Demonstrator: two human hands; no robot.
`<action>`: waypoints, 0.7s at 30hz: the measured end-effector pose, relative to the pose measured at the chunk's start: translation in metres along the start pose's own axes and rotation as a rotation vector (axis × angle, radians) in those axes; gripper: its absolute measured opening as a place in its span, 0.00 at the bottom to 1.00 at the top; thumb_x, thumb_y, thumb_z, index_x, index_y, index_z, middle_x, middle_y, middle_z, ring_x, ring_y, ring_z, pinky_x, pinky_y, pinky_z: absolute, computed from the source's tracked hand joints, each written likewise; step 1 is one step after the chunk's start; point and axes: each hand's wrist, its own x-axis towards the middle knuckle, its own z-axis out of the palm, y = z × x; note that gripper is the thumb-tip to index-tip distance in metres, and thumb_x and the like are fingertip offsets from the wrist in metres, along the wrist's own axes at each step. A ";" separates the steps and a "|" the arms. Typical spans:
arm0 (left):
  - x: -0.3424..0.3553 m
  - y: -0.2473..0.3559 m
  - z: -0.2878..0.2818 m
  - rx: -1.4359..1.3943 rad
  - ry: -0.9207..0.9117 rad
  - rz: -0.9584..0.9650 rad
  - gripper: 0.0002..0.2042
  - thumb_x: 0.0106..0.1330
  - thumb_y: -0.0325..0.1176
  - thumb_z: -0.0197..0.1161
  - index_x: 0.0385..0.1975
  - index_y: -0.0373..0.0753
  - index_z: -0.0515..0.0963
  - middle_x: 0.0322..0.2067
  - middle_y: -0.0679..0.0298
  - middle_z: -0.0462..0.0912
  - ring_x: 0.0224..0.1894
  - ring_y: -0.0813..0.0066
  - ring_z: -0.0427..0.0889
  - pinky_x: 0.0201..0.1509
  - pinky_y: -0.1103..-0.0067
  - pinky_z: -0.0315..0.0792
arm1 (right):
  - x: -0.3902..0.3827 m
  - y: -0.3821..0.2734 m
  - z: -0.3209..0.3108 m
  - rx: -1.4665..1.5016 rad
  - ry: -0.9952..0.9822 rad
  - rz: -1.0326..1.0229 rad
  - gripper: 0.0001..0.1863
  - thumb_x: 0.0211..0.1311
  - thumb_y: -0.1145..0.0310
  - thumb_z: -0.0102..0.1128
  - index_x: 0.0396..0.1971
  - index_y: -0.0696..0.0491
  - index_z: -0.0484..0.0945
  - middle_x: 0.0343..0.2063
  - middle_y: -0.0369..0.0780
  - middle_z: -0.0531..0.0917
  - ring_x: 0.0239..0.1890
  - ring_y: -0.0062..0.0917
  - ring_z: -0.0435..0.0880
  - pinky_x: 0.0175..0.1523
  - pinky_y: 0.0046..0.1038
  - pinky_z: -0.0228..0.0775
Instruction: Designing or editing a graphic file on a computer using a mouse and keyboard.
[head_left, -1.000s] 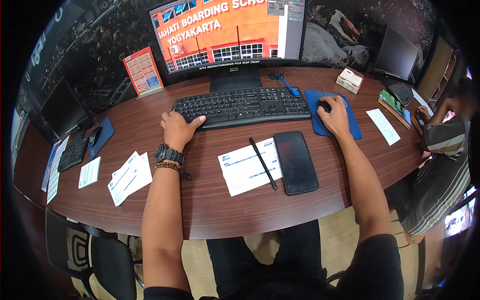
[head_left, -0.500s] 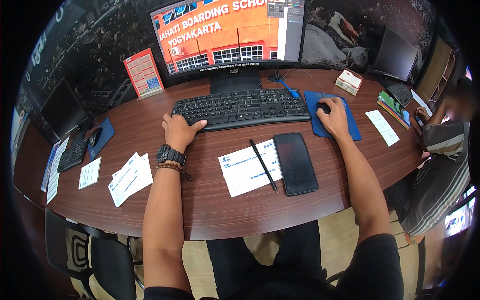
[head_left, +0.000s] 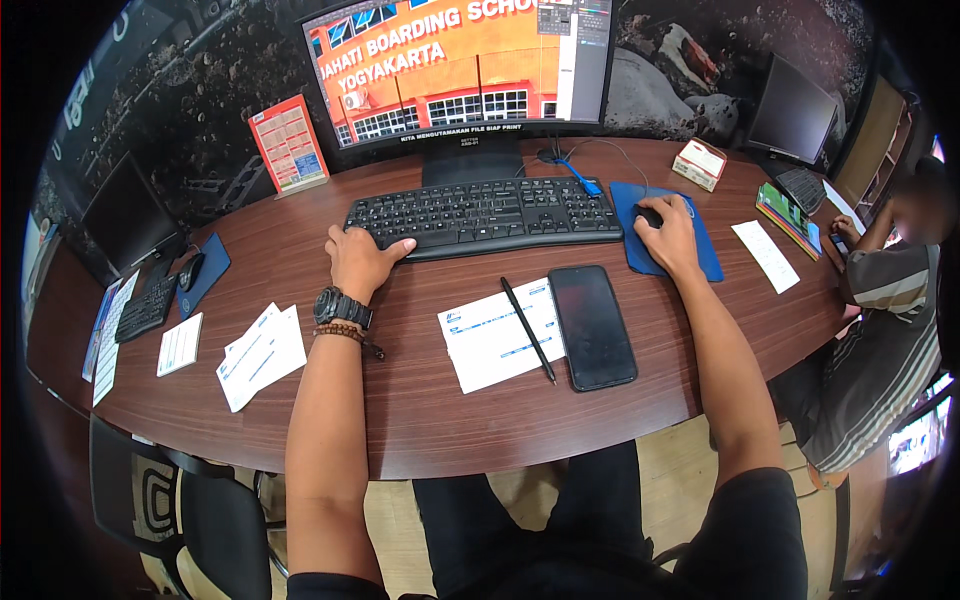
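My left hand rests at the left end of a black keyboard. Its thumb is stretched toward the right along the near edge, and the other fingers lie over the corner keys. A black mouse sits under my right hand, whose fingers curl around it on a blue mouse pad. Behind the keyboard stands a large monitor with a picture of an orange building. Between my forearms lie a printed paper form, a black pen across it and a dark smartphone overlapping its right side.
A red desk calendar stands left of the monitor, a small paper box right of it. Loose papers and another monitor are at left. On the right, a seated person is beside a note sheet and colourful booklets.
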 end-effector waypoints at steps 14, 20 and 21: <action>0.000 -0.001 0.000 0.021 -0.007 0.003 0.40 0.49 0.61 0.75 0.39 0.20 0.80 0.52 0.41 0.70 0.56 0.40 0.71 0.53 0.59 0.78 | -0.001 -0.001 -0.001 0.010 0.002 -0.003 0.19 0.51 0.63 0.62 0.43 0.54 0.85 0.46 0.48 0.79 0.49 0.43 0.80 0.57 0.38 0.72; 0.000 0.002 0.000 0.007 0.000 0.006 0.40 0.49 0.61 0.75 0.39 0.20 0.80 0.52 0.41 0.70 0.56 0.40 0.71 0.52 0.59 0.78 | 0.000 0.002 -0.001 0.007 0.001 0.007 0.19 0.51 0.63 0.62 0.43 0.55 0.85 0.46 0.47 0.79 0.49 0.43 0.80 0.57 0.38 0.72; 0.001 0.003 0.001 0.006 0.000 0.007 0.40 0.49 0.61 0.75 0.39 0.20 0.80 0.52 0.41 0.70 0.56 0.40 0.71 0.52 0.59 0.78 | 0.001 0.003 -0.001 -0.002 0.003 0.001 0.19 0.51 0.63 0.62 0.43 0.54 0.84 0.46 0.47 0.79 0.49 0.43 0.80 0.57 0.38 0.72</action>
